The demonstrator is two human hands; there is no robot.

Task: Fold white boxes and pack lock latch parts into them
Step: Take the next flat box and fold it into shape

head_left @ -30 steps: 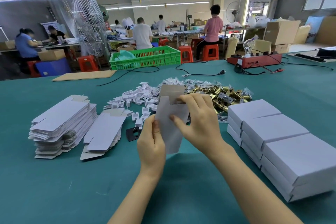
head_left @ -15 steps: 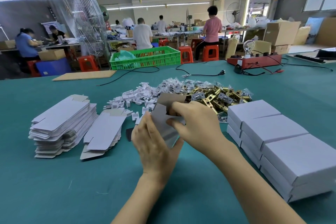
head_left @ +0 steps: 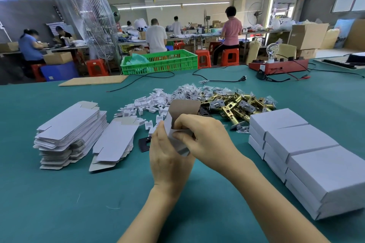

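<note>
Green desk [head_left: 59, 193]: left hand [head_left: 167, 156] and right hand [head_left: 205, 138], fingers curled, grip half-folded box [head_left: 182, 109]; latches [head_left: 235, 105] behind.

Two stacks of flat blanks [head_left: 71, 134] are counted, six folded boxes [head_left: 308, 144] visible, one green crate [head_left: 160, 63].

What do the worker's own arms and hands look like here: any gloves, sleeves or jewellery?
Both forearms are bare to the bottom edge of the picture, with no sleeves in view. The left hand and the right hand wear no gloves, and no rings, watch or bracelets show.
</note>
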